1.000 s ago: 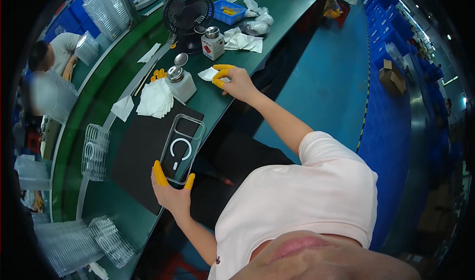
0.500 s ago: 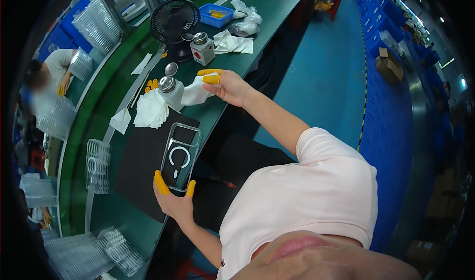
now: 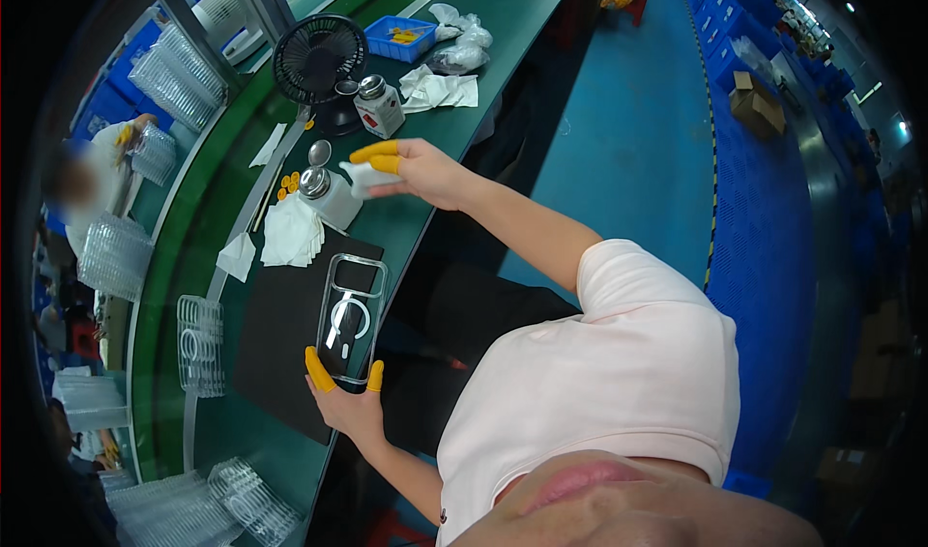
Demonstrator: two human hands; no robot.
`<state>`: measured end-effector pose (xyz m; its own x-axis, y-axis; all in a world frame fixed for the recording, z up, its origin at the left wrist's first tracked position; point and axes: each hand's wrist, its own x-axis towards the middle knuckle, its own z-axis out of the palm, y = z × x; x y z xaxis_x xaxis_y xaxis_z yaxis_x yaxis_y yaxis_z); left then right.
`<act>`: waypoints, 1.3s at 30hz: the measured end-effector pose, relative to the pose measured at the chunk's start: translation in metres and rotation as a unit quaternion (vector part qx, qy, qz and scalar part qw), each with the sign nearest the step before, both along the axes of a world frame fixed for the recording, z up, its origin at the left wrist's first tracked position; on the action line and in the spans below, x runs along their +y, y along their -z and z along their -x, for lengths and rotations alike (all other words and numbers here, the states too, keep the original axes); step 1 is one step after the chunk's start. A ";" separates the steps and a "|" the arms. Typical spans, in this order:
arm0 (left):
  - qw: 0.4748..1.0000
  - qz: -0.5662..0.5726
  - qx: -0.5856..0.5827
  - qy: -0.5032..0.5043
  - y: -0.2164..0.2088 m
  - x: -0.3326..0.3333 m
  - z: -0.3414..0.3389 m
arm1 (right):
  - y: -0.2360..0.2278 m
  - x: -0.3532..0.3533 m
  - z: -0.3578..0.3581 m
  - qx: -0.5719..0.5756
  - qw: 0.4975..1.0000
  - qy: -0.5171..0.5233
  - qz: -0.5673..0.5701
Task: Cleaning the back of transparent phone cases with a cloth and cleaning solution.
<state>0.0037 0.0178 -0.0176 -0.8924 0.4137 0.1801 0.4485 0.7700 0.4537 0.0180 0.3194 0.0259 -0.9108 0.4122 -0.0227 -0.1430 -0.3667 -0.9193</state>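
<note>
My left hand (image 3: pixel 350 412), with yellow finger cots on its thumb and a finger, grips the lower end of a clear phone case (image 3: pixel 350 321). The case has a white ring and a short bar on its back, and is held over a black mat (image 3: pixel 275 339). Farther ahead, my right hand (image 3: pixel 425 172), also in yellow finger cots, pinches a white wipe (image 3: pixel 365 178), partly hidden by the fingers. Just left of the wipe stands a white pump bottle (image 3: pixel 333 204) with a metal top and raised lid. Folded white wipes (image 3: pixel 292 234) lie beside the bottle.
A black fan (image 3: pixel 321 62), a second bottle (image 3: pixel 380 110) and a blue tray (image 3: pixel 401 39) stand farther along the bench. Clear cases (image 3: pixel 200 346) sit left of the mat, with larger stacks (image 3: pixel 179 510) at lower left. Across the bench, a co-worker (image 3: pixel 116 165) handles trays.
My right hand has drawn the wipe slightly left and its fingers have turned over it; less of the wipe hangs out. My left hand keeps its grip on the phone case. The view has shifted slightly.
</note>
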 end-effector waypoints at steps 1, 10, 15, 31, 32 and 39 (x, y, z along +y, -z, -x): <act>1.000 -0.003 -0.003 -0.002 0.001 -0.001 0.001 | -0.004 0.001 0.007 0.000 1.000 0.000 0.001; 1.000 -0.012 -0.020 -0.006 -0.002 0.001 -0.001 | -0.003 -0.007 0.064 0.044 0.681 0.131 -0.719; 1.000 -0.009 -0.018 -0.002 -0.001 0.000 0.000 | 0.004 -0.010 0.060 0.079 0.622 0.155 -0.763; 1.000 0.005 -0.011 -0.012 0.002 -0.001 0.000 | 0.011 -0.026 0.059 0.166 0.610 0.166 -0.757; 1.000 0.005 -0.010 -0.012 0.002 -0.001 0.000 | 0.013 -0.025 0.061 0.175 0.609 0.172 -0.754; 1.000 0.003 0.003 -0.009 0.005 -0.003 0.001 | 0.017 -0.026 0.058 0.140 0.618 0.168 -0.755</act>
